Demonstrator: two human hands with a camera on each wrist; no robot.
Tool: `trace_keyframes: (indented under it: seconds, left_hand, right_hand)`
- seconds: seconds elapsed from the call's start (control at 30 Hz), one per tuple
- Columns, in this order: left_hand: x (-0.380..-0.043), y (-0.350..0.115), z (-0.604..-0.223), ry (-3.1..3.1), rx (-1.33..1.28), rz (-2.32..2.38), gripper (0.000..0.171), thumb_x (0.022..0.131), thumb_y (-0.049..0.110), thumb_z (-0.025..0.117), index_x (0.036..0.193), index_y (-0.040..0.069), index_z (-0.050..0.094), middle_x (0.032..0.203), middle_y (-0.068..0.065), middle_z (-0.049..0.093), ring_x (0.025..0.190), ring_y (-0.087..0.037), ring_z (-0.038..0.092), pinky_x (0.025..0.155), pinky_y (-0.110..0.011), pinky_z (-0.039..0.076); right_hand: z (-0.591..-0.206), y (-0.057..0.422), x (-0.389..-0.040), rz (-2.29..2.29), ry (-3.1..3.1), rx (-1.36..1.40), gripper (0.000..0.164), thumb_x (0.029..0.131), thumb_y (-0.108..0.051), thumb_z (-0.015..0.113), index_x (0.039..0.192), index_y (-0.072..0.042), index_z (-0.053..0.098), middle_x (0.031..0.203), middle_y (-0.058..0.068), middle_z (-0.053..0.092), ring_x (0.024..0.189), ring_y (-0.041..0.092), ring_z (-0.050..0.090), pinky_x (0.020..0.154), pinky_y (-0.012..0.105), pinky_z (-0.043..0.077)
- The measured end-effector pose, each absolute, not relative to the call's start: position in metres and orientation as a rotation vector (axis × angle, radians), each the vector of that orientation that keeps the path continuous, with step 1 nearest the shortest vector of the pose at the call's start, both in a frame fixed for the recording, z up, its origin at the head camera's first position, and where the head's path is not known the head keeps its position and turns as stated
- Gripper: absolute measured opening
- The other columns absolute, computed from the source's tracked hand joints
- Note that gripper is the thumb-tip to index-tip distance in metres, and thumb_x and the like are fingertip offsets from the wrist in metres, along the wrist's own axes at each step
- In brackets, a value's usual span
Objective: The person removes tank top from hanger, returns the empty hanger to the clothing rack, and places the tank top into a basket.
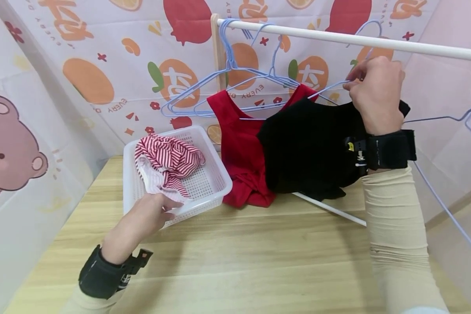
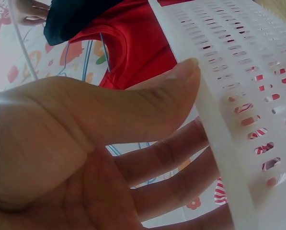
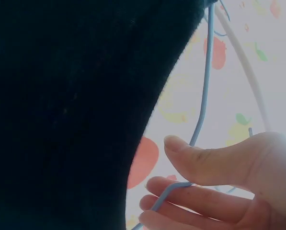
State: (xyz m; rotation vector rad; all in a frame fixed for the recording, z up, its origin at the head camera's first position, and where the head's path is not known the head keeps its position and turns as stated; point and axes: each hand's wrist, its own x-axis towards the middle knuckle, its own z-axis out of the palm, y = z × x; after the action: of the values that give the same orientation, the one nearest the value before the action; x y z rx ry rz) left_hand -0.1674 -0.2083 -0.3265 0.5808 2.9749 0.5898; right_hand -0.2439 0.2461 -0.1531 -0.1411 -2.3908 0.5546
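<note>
My right hand [image 1: 378, 93] grips the neck of a light blue clothes hanger [image 3: 204, 96] just below the rail. From that hanger hangs a black sleeveless top [image 1: 310, 146], which fills much of the right wrist view. My left hand [image 1: 147, 218] holds the near rim of a white perforated basket [image 1: 216, 196], thumb on the outside and fingers over the edge. Crumpled inside the basket lies a red-and-white striped garment [image 1: 172, 159]. A red sleeveless top [image 1: 239, 148] hangs left of the black one, partly covered by it, its lower end bunched on the table.
A white rail [image 1: 428, 50] on a wooden post [image 1: 219, 56] runs across the back. Several bare blue hangers [image 1: 192, 93] hang at its left end, another hanger [image 1: 469, 120] at far right. A white lower bar [image 1: 329, 209] crosses above the wooden table [image 1: 239, 261].
</note>
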Motion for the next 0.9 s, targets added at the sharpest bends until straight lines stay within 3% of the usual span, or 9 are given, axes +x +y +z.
trace_keyframes:
  seconds: [0.17,0.23,0.4,0.67,0.9]
  left_hand:
    - [-0.167,-0.209,-0.328,2.969,0.572,0.602,0.025,0.083,-0.003,0.081,0.108,0.001,0.080,0.094,-0.015,0.079,0.083,-0.027,0.072,0.068,-0.039,0.059]
    - [-0.167,-0.209,-0.328,2.979,0.580,0.604,0.026,0.082,-0.003,0.081,0.107,0.001,0.080,0.093,-0.015,0.079,0.083,-0.027,0.072,0.069,-0.040,0.060]
    - [-0.166,-0.210,-0.330,3.000,0.597,0.608,0.026,0.081,-0.005,0.081,0.106,0.002,0.080,0.093,-0.015,0.078,0.086,-0.030,0.073,0.073,-0.044,0.061]
    - [-0.166,-0.208,-0.329,3.007,0.600,0.601,0.026,0.081,-0.005,0.081,0.106,0.002,0.080,0.093,-0.016,0.078,0.086,-0.030,0.074,0.074,-0.044,0.061]
    - [-0.166,-0.208,-0.329,3.009,0.580,0.592,0.026,0.081,-0.004,0.081,0.107,0.002,0.080,0.092,-0.016,0.078,0.085,-0.030,0.073,0.073,-0.044,0.061]
  right_hand:
    - [-0.160,0.241,-0.245,0.499,-2.436,-0.040,0.025,0.095,-0.016,0.071,0.103,0.006,0.078,0.103,0.029,0.074,0.109,0.041,0.061,0.077,0.035,0.036]
    - [-0.165,0.239,-0.244,0.479,-2.462,0.006,0.024,0.094,-0.016,0.073,0.100,0.007,0.078,0.100,0.031,0.074,0.107,0.044,0.061,0.086,0.044,0.042]
    - [-0.173,0.232,-0.240,0.488,-2.552,0.034,0.023,0.095,-0.017,0.073,0.100,0.005,0.079,0.098,0.031,0.073,0.114,0.048,0.056,0.102,0.061,0.038]
    - [-0.180,0.220,-0.226,0.451,-2.663,0.044,0.019,0.093,-0.014,0.075,0.100,0.003,0.079,0.099,0.030,0.074,0.109,0.046,0.056,0.088,0.058,0.049]
    - [-0.190,0.213,-0.214,0.389,-2.640,0.155,0.016,0.089,-0.012,0.078,0.095,0.002,0.081,0.094,0.027,0.074,0.099,0.043,0.058,0.079,0.053,0.051]
